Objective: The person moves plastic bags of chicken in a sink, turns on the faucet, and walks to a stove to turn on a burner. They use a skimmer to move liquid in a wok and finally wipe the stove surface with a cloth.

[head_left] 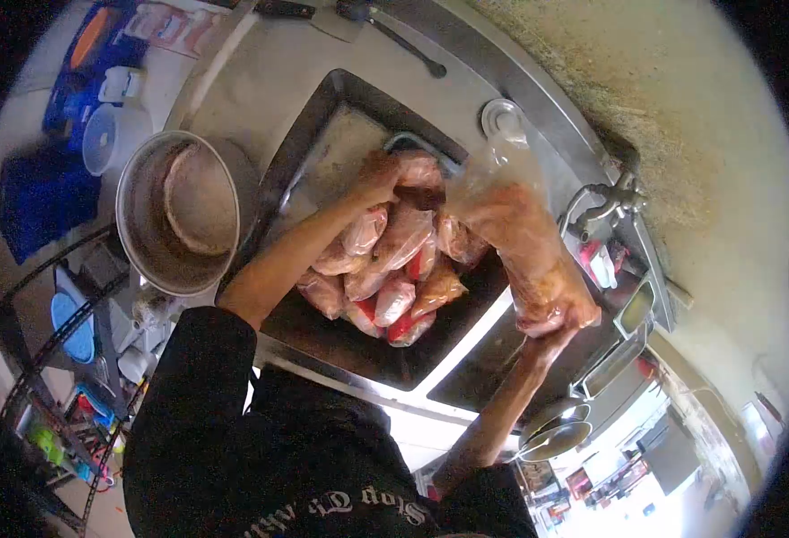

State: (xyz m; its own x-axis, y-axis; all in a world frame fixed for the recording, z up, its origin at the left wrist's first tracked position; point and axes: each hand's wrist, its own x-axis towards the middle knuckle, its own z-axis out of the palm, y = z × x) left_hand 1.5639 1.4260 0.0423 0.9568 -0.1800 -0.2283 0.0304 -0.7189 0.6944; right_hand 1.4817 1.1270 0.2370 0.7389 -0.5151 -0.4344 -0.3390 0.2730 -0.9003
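- left hand [378,175] clenched on the far side of the pile of bags [385,269], mid sink [322,117]
- right hand [551,339] grasps the clear meat bag [520,233], raised over the sink's right edge
- pot [179,211] beside the sink's left edge

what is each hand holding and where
Right hand grips the big clear bag of meat at its near end; left hand clutches the top of a smaller bag.
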